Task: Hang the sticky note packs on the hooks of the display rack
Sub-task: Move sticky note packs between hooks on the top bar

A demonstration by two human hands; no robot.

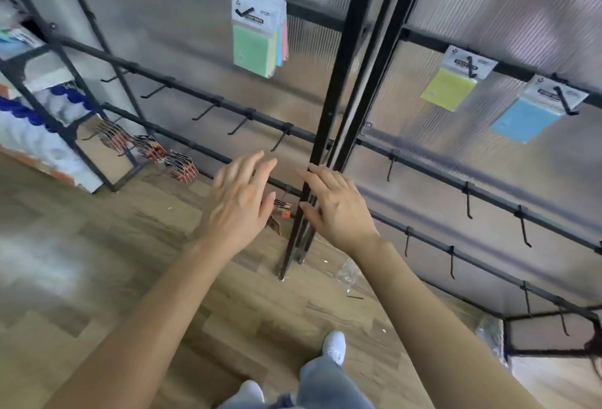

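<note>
Head view: display rack (338,89) bears sticky note packs (257,50) on upper-rail hooks either side of its central post, all above the hands. Left hand (237,206) and right hand (338,210) hover spread, empty, flanking the post; no loose pack visible.

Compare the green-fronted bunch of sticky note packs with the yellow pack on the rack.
The green-fronted bunch holds several packs on one hook, with yellow, blue and pink edges showing behind; the yellow pack hangs alone. The bunch hangs left of the black centre posts, the yellow pack right of them. Both have white header cards and hang from black hooks.
</note>
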